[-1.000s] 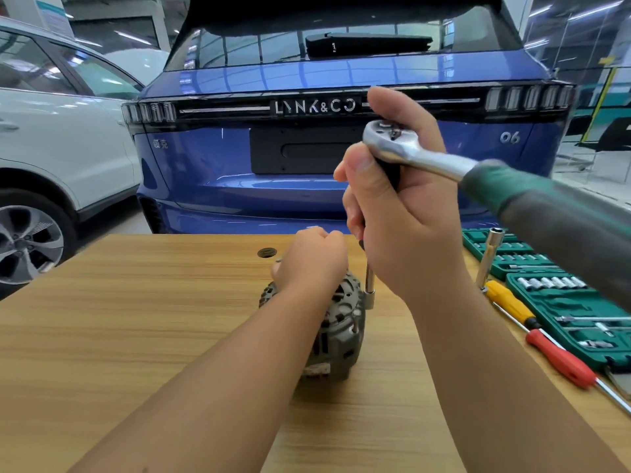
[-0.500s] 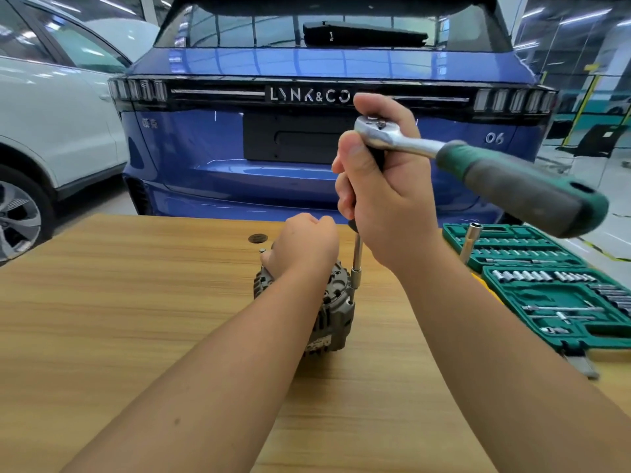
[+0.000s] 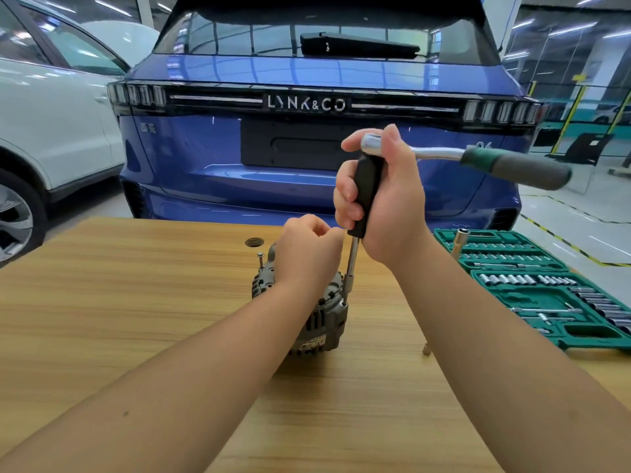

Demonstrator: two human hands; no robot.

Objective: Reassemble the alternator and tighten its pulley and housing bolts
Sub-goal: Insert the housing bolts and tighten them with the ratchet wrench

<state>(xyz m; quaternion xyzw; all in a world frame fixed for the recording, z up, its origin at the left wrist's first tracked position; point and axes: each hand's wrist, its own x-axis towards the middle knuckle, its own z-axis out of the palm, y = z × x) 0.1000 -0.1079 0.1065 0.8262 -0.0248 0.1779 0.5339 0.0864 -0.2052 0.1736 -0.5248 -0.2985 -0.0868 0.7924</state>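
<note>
Grey alternator (image 3: 324, 315) under the curled left hand (image 3: 307, 254); right hand (image 3: 386, 203) (just above) grips the black-handled driver (image 3: 367, 196) and ratchet (image 3: 478, 162).

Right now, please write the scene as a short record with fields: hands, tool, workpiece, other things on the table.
left hand: curled on top of the alternator, steadying it
right hand: grips the black driver handle, thumb by the ratchet head
tool: ratchet sits on top of the driver; its shaft reaches down to a bolt at the housing edge
workpiece: alternator stands on the wooden table
loose bolt: sticks up at the far left of the housing
socket set: open green case, right of the alternator
</note>
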